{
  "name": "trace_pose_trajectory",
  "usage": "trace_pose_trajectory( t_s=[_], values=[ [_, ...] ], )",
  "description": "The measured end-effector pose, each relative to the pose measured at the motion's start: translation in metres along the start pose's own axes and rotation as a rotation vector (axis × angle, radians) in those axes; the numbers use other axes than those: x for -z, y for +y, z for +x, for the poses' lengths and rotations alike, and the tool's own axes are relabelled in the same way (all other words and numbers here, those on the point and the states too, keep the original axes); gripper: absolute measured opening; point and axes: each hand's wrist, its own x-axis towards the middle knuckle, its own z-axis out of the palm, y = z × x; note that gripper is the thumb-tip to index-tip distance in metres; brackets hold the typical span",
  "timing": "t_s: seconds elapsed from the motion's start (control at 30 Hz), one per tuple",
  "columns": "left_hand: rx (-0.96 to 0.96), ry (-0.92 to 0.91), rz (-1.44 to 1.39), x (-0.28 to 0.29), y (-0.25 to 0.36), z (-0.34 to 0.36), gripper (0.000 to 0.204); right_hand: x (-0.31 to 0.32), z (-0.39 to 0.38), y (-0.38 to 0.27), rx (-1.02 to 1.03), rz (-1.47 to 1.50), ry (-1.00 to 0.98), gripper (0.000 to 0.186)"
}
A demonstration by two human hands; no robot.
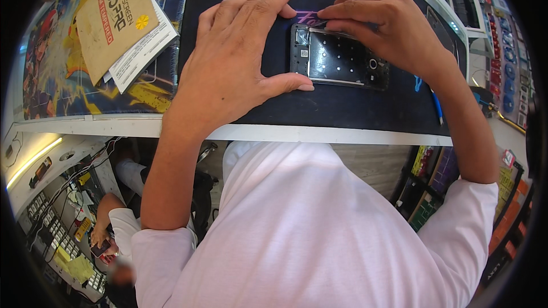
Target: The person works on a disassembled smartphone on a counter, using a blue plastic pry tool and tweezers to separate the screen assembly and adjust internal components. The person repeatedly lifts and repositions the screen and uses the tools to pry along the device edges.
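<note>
A black phone frame [339,60], opened up with its inner plate and small light pads showing, lies flat and lengthwise on the dark mat [262,105]. My left hand [231,60] is spread around its left end, thumb by the lower edge and forefinger beyond the upper left corner. Whether the thumb touches the phone I cannot tell. Over the upper edge, my right hand [388,23] is closed in a pinch, thumb and fingertips together. What lies between those fingertips is too small and hidden to name. My right fingers cover part of the phone's upper side.
A brown cardboard sleeve [111,20] and white papers [149,51] rest on a colourful printed mat [57,80] at the left. A blue pen-like tool [437,107] lies at the right. The table's white front edge [308,133] runs before me. A seated person [117,225] is lower left.
</note>
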Motion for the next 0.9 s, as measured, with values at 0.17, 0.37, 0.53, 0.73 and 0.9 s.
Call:
trace_pose_trajectory(
  t_s=[0.17,0.37,0.53,0.73,0.9],
  values=[
    [0.005,-0.005,0.000,0.001,0.001,0.000,0.120,-0.007,-0.008,-0.006,-0.026,0.000,0.066,0.023],
    [0.010,-0.008,0.003,0.001,0.001,0.001,0.119,-0.011,-0.011,-0.014,-0.087,0.010,0.093,0.022],
    [0.010,-0.016,-0.008,0.002,0.001,0.001,0.119,-0.017,-0.012,-0.015,-0.142,0.079,0.126,0.020],
    [0.031,-0.036,-0.014,0.006,0.004,0.003,0.120,-0.005,-0.020,-0.014,-0.325,0.191,0.140,0.019],
    [0.080,-0.081,-0.009,0.009,0.009,0.004,0.117,0.021,-0.040,-0.001,-0.549,0.088,0.116,0.020]
  ],
)
